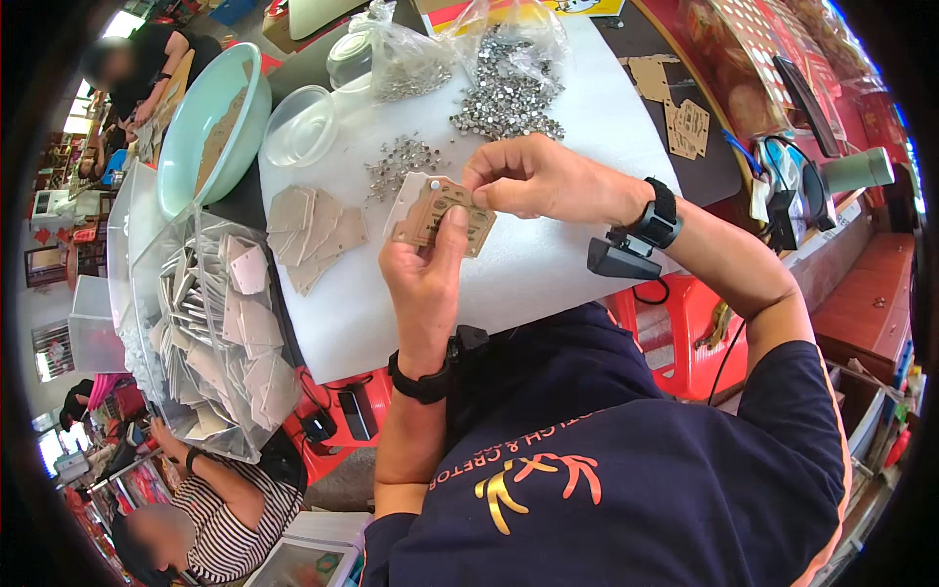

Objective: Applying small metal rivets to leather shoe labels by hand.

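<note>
Hands [425,279] [548,186] on tan card [427,201]; metal studs [403,158] nearby.

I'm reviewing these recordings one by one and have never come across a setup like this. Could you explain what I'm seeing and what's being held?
No machine is at work here, just a person's two bare hands. The single picture comes from a wide fisheye camera on that person's head, looking down, so straight edges bend toward the rim.

The left hand holds a flat brown piece, thumb across its face. The right hand has its fingertips drawn together at that piece; whether they grip something small is hidden.

On the white work surface lie a fanned pile of flat pieces, loose small metal parts, clear bags of more metal parts and a round clear tub. At the picture's left is a clear bin full of flat pieces.
</note>
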